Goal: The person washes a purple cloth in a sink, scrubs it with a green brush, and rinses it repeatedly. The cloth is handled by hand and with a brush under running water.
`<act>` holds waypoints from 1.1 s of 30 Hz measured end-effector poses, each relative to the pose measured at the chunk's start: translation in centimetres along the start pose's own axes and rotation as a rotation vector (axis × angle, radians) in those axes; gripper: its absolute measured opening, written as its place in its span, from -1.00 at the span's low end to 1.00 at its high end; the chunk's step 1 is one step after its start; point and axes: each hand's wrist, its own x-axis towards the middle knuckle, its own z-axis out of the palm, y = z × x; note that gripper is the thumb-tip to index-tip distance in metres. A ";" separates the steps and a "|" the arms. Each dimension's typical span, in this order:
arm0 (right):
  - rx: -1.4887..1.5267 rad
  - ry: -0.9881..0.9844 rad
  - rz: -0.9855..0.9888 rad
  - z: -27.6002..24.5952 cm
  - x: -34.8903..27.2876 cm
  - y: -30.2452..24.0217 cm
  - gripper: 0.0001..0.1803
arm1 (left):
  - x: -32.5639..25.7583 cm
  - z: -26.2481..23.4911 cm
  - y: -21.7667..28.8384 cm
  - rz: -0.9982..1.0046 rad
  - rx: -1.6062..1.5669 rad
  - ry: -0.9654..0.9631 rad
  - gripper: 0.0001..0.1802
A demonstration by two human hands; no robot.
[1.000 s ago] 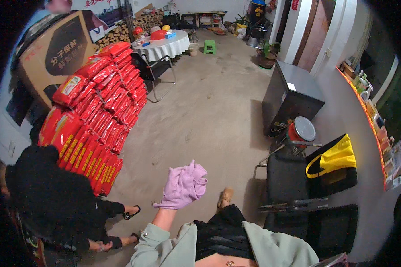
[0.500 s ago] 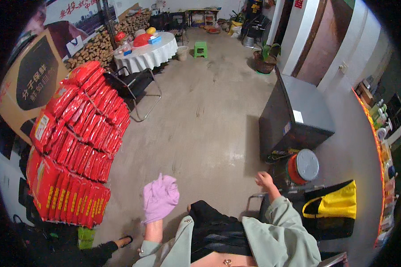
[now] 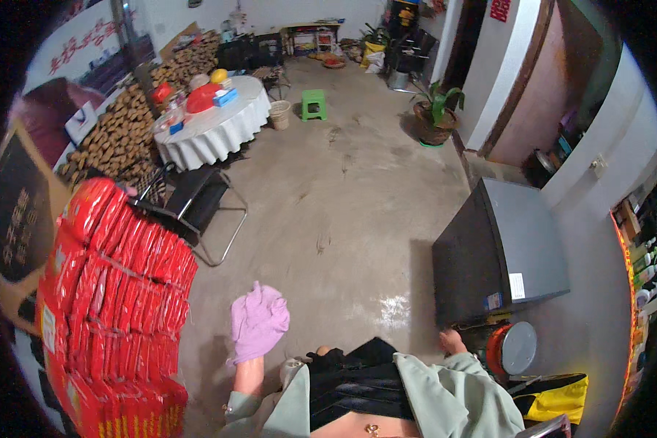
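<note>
Bare concrete floor [image 3: 350, 204] fills the middle of a cluttered room. Nearest the person, the left hand [image 3: 258, 328] is wrapped in a lilac cloth [image 3: 254, 317], the fingers clenched on it, held above the floor just right of the stacked red packages [image 3: 113, 306]. The right hand [image 3: 452, 341] hangs low beside a dark grey cabinet [image 3: 504, 252]; whether its fingers are clenched or released cannot be told. Just right of it a red pot with a grey lid [image 3: 515, 350] stands closed, its contents hidden, and a yellow and black bag [image 3: 555, 398] lies near it. Farther off, a black folding chair [image 3: 193, 204] stands before a round counter with a white cloth [image 3: 212, 128] carrying red, yellow and blue things. Firewood [image 3: 117, 139] is stacked behind it; beyond are a green stool [image 3: 314, 102] and a potted plant [image 3: 436, 117]
</note>
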 end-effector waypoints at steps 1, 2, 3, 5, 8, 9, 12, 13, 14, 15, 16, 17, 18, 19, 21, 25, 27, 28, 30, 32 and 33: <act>0.525 -0.032 0.187 -0.8 -0.7 3.2 -0.63 | 3.8 0.9 0.3 0.051 -0.053 -0.009 -0.77; 0.408 0.141 0.102 -1.2 -1.3 5.5 -0.54 | 7.4 2.0 0.7 0.011 -0.263 -0.045 -0.76; 0.321 0.185 0.138 -1.7 -2.0 7.2 -0.55 | 10.7 3.0 1.1 0.008 -0.347 -0.066 -0.76; 0.305 0.159 0.276 -3.1 -1.9 8.3 -0.58 | 17.1 5.1 1.9 0.012 -0.396 -0.125 -0.72; 0.244 0.155 0.357 -5.7 1.4 6.2 -0.61 | 25.3 8.1 3.1 0.471 0.600 -0.032 -0.76; 0.215 0.152 0.362 -6.8 3.6 4.9 -0.63 | 27.6 9.2 3.5 0.459 0.602 -0.049 -0.76; -0.005 0.134 0.236 -11.0 12.6 -0.4 -0.66 | 34.0 12.2 3.8 0.363 0.571 -0.097 -0.76; -0.200 0.135 0.086 -12.6 16.3 -2.8 -0.67 | 35.8 13.1 3.5 0.323 0.556 -0.117 -0.76; -0.529 0.153 -0.156 -14.2 20.4 -6.1 -0.68 | 37.8 13.9 3.0 0.289 0.549 -0.126 -0.76; -0.812 0.214 -0.357 -15.7 25.0 -10.4 -0.69 | 39.6 14.4 2.5 0.257 0.543 -0.135 -0.76; -0.934 0.241 -0.353 -17.2 29.7 -15.6 -0.70 | 41.5 14.9 2.0 0.226 0.536 -0.139 -0.77; -0.382 0.207 -0.246 -18.6 33.9 -21.3 -0.76 | 43.2 15.2 1.6 0.190 0.528 -0.140 -0.77; 0.148 0.236 -0.083 -20.2 38.0 -27.8 -0.80 | 44.9 15.6 1.1 0.153 0.520 -0.140 -0.77; -0.169 0.270 -0.106 -20.7 42.1 -35.5 -0.63 | 46.8 16.0 0.7 0.128 0.509 -0.138 -0.77; 0.363 0.032 -0.242 -23.2 46.7 -49.0 -0.75 | 51.1 17.0 -0.2 0.072 0.480 -0.134 -0.77; 0.149 0.015 -0.706 -26.6 50.2 -69.5 -0.69 | 60.3 19.7 -2.8 -0.017 0.426 -0.125 -0.77; 0.214 0.018 -0.861 -27.7 53.1 -75.0 -0.69 | 65.9 21.2 -4.0 -0.048 0.385 -0.131 -0.77; 0.219 0.010 -0.849 -28.2 55.4 -76.3 -0.69 | 69.0 21.8 -4.2 -0.061 0.363 -0.137 -0.77; 0.036 0.085 -0.742 -29.0 61.2 -75.8 -0.69 | 75.9 22.7 -3.9 -0.069 0.296 -0.169 -0.76; -0.058 0.038 -0.420 -29.9 66.7 -71.4 -0.66 | 82.8 23.3 -2.3 -0.085 0.146 -0.243 -0.76; -0.191 0.088 -0.353 -30.3 68.7 -68.0 -0.67 | 86.6 23.8 -1.4 -0.103 0.023 -0.292 -0.76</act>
